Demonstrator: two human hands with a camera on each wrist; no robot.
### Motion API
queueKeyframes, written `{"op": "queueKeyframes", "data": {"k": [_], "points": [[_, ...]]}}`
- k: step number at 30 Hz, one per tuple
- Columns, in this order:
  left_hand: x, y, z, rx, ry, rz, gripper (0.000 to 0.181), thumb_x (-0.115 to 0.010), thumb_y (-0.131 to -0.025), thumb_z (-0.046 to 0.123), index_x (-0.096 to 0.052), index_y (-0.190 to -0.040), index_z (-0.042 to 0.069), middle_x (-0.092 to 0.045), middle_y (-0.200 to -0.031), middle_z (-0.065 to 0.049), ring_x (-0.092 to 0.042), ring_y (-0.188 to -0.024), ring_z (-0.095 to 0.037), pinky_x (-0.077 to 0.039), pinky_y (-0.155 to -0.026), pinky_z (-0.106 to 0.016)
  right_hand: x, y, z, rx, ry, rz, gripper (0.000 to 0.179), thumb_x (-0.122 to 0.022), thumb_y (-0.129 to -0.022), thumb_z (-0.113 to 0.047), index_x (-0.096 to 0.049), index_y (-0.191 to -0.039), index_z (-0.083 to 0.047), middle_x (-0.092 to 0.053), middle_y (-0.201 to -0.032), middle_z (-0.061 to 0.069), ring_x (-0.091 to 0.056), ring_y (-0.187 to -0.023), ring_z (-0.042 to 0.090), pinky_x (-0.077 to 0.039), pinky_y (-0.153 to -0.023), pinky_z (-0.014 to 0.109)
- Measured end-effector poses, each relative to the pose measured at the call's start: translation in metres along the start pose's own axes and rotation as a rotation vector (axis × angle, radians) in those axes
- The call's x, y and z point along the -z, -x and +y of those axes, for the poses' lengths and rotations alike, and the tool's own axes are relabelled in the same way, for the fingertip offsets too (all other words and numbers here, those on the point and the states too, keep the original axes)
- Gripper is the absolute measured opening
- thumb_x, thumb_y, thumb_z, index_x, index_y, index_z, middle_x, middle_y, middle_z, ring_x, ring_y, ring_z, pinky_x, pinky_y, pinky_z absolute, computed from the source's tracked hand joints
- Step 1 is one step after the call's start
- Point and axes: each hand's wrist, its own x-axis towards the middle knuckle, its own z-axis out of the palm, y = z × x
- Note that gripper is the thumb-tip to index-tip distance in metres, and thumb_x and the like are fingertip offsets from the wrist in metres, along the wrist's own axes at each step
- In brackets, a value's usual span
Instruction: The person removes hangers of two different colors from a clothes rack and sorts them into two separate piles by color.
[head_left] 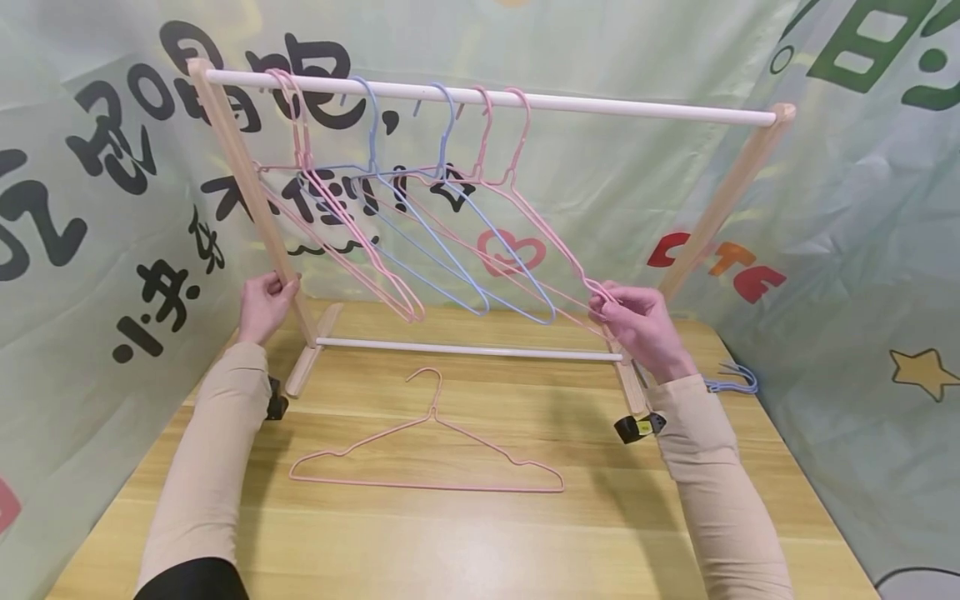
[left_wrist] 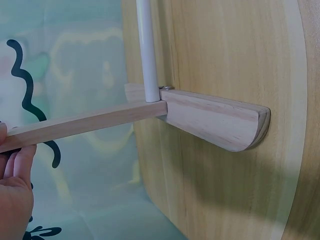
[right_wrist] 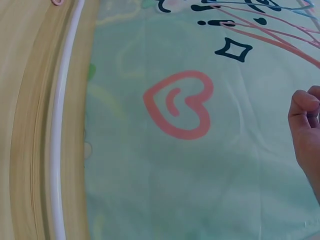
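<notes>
A clothes rack with a white top rail [head_left: 637, 106] and wooden posts stands on the table. My left hand [head_left: 264, 308] grips its left post [head_left: 251, 187] low down; the left wrist view shows thumb and fingers on either side of the wood. My right hand [head_left: 637, 325] pinches the lower right corner of the pink hangers [head_left: 552, 234] at the right of the row, which hang from the rail by their hooks. Two blue hangers [head_left: 444, 137] hang mid-row, and pink hangers [head_left: 302, 133] at the left. In the right wrist view, my right hand [right_wrist: 306, 130] appears only partly, at the edge.
One pink hanger [head_left: 420, 485] lies flat on the wooden table [head_left: 450, 550] before the rack. Blue hanger hooks [head_left: 738, 383] show at the right, past my right forearm. A white lower bar [head_left: 465, 350] joins the rack's feet. Printed cloth [head_left: 847, 250] surrounds the table's back and sides.
</notes>
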Motion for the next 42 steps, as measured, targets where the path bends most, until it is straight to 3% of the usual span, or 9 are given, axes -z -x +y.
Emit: {"op": "queueKeyframes", "data": {"k": [3, 10, 14, 18, 22, 26, 31, 39, 42], "points": [[0.000, 0.000, 0.001, -0.004, -0.005, 0.004, 0.041, -0.053, -0.103, 0.023, -0.062, -0.132, -0.006, -0.064, -0.130, -0.028, -0.063, -0.122, -0.041, -0.050, -0.107, -0.050, 0.000, 0.001, -0.004, -0.010, 0.030, 0.027, 0.034, -0.049, -0.099, 0.011, -0.079, -0.103, -0.005, -0.074, -0.099, 0.006, -0.066, -0.096, 0.013, -0.058, -0.088, 0.023], [0.000, 0.000, 0.000, -0.002, -0.013, 0.010, 0.041, -0.052, -0.103, 0.022, -0.062, -0.132, -0.005, -0.065, -0.129, -0.027, -0.063, -0.123, -0.040, -0.050, -0.107, -0.049, 0.002, 0.000, -0.007, -0.013, -0.048, -0.028, 0.037, -0.040, -0.106, 0.001, -0.076, -0.107, 0.002, -0.077, -0.099, 0.010, -0.068, -0.091, 0.016, -0.056, -0.085, 0.025], [0.000, 0.001, 0.000, -0.001, -0.016, 0.010, 0.041, -0.052, -0.103, 0.022, -0.062, -0.132, -0.005, -0.065, -0.129, -0.027, -0.063, -0.122, -0.040, -0.051, -0.107, -0.049, 0.002, -0.001, -0.008, -0.003, -0.032, -0.012, 0.036, -0.041, -0.106, 0.001, -0.076, -0.106, 0.002, -0.078, -0.096, 0.010, -0.067, -0.086, 0.015, -0.054, -0.080, 0.025], [0.000, 0.002, 0.001, -0.008, -0.019, 0.013, 0.040, -0.053, -0.103, 0.022, -0.063, -0.131, -0.005, -0.065, -0.128, -0.027, -0.064, -0.121, -0.040, -0.051, -0.106, -0.048, -0.002, 0.001, -0.011, 0.007, 0.078, 0.068, 0.034, -0.043, -0.103, 0.006, -0.077, -0.104, -0.001, -0.076, -0.090, 0.006, -0.064, -0.080, 0.013, -0.054, -0.076, 0.023], [-0.001, 0.001, 0.001, -0.008, -0.029, 0.011, 0.041, -0.053, -0.103, 0.024, -0.063, -0.131, -0.004, -0.066, -0.128, -0.027, -0.064, -0.121, -0.039, -0.052, -0.105, -0.046, -0.007, 0.004, -0.015, 0.027, 0.355, 0.184, 0.026, -0.058, -0.093, 0.013, -0.077, -0.103, -0.002, -0.073, -0.086, -0.001, -0.064, -0.077, 0.009, -0.054, -0.070, 0.017], [-0.001, 0.000, 0.000, -0.007, -0.039, 0.010, 0.041, -0.053, -0.103, 0.024, -0.063, -0.131, -0.004, -0.066, -0.127, -0.027, -0.064, -0.121, -0.039, -0.053, -0.105, -0.045, -0.010, 0.007, -0.020, 0.048, 0.555, 0.221, 0.019, -0.069, -0.085, 0.014, -0.074, -0.101, 0.007, -0.069, -0.085, -0.002, -0.061, -0.077, 0.008, -0.051, -0.066, 0.016], [-0.001, 0.000, 0.000, -0.010, -0.028, 0.001, 0.041, -0.053, -0.103, 0.023, -0.062, -0.131, -0.005, -0.065, -0.128, -0.027, -0.063, -0.122, -0.040, -0.052, -0.105, -0.045, -0.010, 0.007, -0.022, 0.074, 0.532, 0.205, 0.020, -0.064, -0.088, 0.014, -0.076, -0.104, 0.009, -0.074, -0.090, 0.001, -0.063, -0.080, 0.010, -0.054, -0.071, 0.017], [-0.001, -0.001, 0.000, -0.018, -0.034, 0.010, 0.040, -0.053, -0.103, 0.023, -0.063, -0.130, -0.005, -0.066, -0.127, -0.026, -0.064, -0.121, -0.039, -0.054, -0.103, -0.038, -0.007, 0.009, -0.033, 0.007, 0.648, 0.134, 0.018, -0.059, -0.095, 0.007, -0.077, -0.098, 0.007, -0.065, -0.080, -0.003, -0.052, -0.078, 0.009, -0.042, -0.067, 0.020], [0.000, 0.000, -0.001, -0.020, -0.031, 0.009, 0.040, -0.054, -0.103, 0.023, -0.063, -0.130, -0.005, -0.066, -0.127, -0.026, -0.064, -0.121, -0.040, -0.053, -0.104, -0.041, -0.005, 0.010, -0.035, -0.031, 0.653, 0.105, 0.019, -0.056, -0.097, 0.006, -0.075, -0.094, 0.008, -0.067, -0.081, -0.003, -0.053, -0.076, 0.009, -0.046, -0.066, 0.019]]}}
